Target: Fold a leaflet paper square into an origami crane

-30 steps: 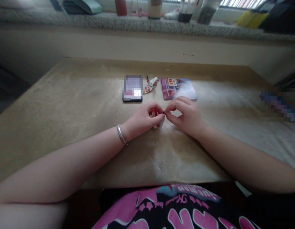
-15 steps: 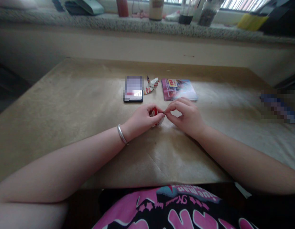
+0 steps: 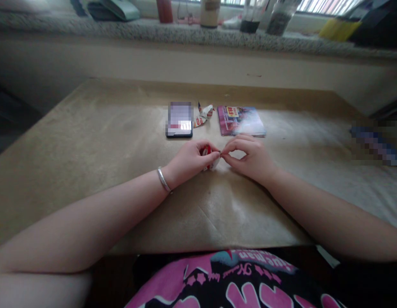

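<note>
My left hand [image 3: 192, 157], a silver bangle at its wrist, is closed around a small red-and-white crumpled piece [image 3: 215, 164], possibly paper or a wrapper. Most of that piece is hidden by my fingers. My right hand [image 3: 253, 156] pinches thumb against index finger, right at the tips of the left thumb and finger. Whatever lies in that pinch is too small and dark to name. Just beyond my hands are a phone [image 3: 179, 119] with a blurred screen, a crumpled printed wrapper [image 3: 204, 115] and a pink-and-blue booklet [image 3: 241, 122].
Both forearms rest along the beige-covered table [image 3: 89, 141]. A blurred blue-and-pink object [image 3: 378, 145] lies at the right edge. Behind the table, a speckled stone sill [image 3: 173, 33] bears several bottles and jars, a folded greenish item [image 3: 117, 9] and a yellow thing [image 3: 339, 29].
My hands stay almost in place, with only a slight shift of the fingers where they meet. The right fingers sit marginally lower. Everything else on the table is unmoved.
</note>
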The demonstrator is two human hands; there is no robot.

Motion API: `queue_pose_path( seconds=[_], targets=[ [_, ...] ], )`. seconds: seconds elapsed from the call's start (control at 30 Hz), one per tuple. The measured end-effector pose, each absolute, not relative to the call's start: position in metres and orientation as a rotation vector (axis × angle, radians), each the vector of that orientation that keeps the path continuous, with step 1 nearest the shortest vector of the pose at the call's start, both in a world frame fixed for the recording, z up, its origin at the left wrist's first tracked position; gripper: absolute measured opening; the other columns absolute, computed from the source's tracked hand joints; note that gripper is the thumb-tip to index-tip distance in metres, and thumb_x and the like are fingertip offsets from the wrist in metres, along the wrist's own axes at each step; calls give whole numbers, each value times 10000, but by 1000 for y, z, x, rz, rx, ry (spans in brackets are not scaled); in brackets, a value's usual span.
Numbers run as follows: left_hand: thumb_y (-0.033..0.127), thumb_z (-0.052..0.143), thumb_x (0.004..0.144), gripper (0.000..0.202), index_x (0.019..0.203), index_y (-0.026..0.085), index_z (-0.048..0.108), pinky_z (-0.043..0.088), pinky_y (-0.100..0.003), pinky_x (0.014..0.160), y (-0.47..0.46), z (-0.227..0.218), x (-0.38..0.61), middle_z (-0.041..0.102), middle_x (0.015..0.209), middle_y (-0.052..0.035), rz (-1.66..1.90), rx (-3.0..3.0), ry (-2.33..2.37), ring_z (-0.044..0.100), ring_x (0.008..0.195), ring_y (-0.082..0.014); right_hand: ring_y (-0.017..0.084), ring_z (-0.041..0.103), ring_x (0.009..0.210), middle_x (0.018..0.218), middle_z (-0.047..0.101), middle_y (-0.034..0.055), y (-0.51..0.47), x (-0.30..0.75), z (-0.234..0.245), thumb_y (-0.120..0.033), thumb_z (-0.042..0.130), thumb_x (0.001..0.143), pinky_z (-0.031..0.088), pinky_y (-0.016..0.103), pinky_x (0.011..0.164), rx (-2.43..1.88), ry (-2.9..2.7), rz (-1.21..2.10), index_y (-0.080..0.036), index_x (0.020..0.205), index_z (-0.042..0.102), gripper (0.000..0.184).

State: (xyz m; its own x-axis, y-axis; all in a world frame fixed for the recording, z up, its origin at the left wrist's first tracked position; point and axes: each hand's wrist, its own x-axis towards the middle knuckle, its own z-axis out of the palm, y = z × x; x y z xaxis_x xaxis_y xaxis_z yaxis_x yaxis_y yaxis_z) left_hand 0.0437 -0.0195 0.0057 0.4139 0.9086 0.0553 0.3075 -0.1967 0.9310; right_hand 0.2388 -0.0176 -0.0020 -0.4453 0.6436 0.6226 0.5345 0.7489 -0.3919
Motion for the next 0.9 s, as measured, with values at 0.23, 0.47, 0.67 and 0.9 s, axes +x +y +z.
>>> queue_pose_path(
  seconds=[0.23, 0.47, 0.67, 0.9],
  targets=[
    [302, 636, 801, 175, 791, 128, 657, 392, -180, 487, -19, 6, 44, 593, 576, 23, 809, 1781, 1091, 523, 500, -75, 164, 605, 733, 741, 668, 24, -17, 239, -2, -178, 611, 796, 472, 313, 703, -873, -2176, 195, -219, 722, 605, 84],
    [288, 624, 806, 157, 779, 133, 630, 400, -175, 495, -20, 7, 45, 583, 560, 27, 802, 1744, 1087, 525, 504, -78, 170, 595, 756, 754, 653, 27, -19, 241, -1, -174, 605, 779, 465, 323, 725, -885, -2210, 217, -216, 740, 610, 57],
    [321, 635, 801, 182, 801, 139, 638, 401, -172, 496, -19, 5, 44, 582, 582, 29, 825, 1733, 1063, 528, 516, -76, 136, 537, 631, 673, 614, 1, -20, 235, -3, -234, 616, 752, 430, 280, 584, -1152, -1997, 594, -198, 719, 616, 48],
    [292, 628, 791, 153, 802, 139, 623, 393, -177, 479, -19, 7, 45, 562, 552, 40, 816, 1711, 1067, 513, 488, -76, 107, 468, 534, 606, 577, -8, -20, 232, -6, -372, 652, 724, 366, 259, 503, -1282, -1879, 942, -172, 722, 627, 201]
  ],
)
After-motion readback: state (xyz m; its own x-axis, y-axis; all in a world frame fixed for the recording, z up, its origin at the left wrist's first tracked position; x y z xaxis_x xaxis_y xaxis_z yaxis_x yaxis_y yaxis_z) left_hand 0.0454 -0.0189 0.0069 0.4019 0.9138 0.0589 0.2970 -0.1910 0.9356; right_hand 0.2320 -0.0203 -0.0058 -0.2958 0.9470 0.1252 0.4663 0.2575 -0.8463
